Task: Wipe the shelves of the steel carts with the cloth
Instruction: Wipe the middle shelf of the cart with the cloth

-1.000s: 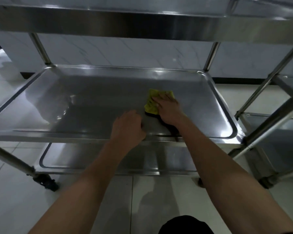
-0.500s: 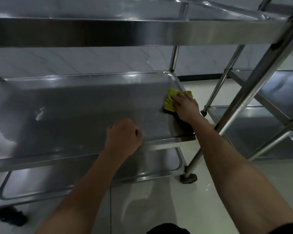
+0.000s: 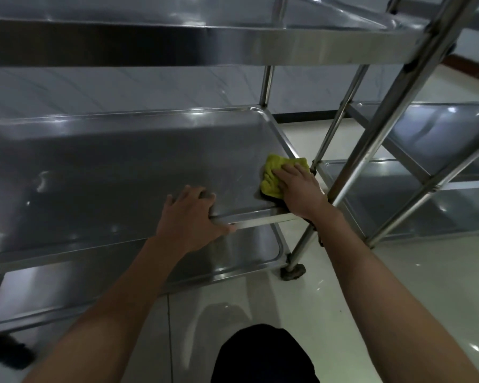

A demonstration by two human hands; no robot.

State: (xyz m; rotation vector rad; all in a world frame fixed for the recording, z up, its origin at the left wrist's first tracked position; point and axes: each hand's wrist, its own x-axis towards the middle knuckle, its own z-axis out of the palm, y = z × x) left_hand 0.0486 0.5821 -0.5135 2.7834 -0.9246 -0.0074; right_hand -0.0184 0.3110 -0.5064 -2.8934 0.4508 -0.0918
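The yellow cloth (image 3: 277, 172) is pressed flat against the middle shelf (image 3: 122, 167) of the steel cart (image 3: 233, 42), at the shelf's near right corner, just beside the right rim. The cloth is covered in part by the right hand (image 3: 299, 189), whose fingers are laid straight over it and spread slightly. The near edge of the same shelf is gripped by the left hand (image 3: 190, 214), with the fingers placed on top of the rim and the thumb hooked under it. A lower shelf (image 3: 233, 261) is seen beneath, and a black caster (image 3: 293, 271) is fitted at the near right leg. A second cart (image 3: 437, 134) is positioned just to the right, on a pale tiled floor (image 3: 343, 299).
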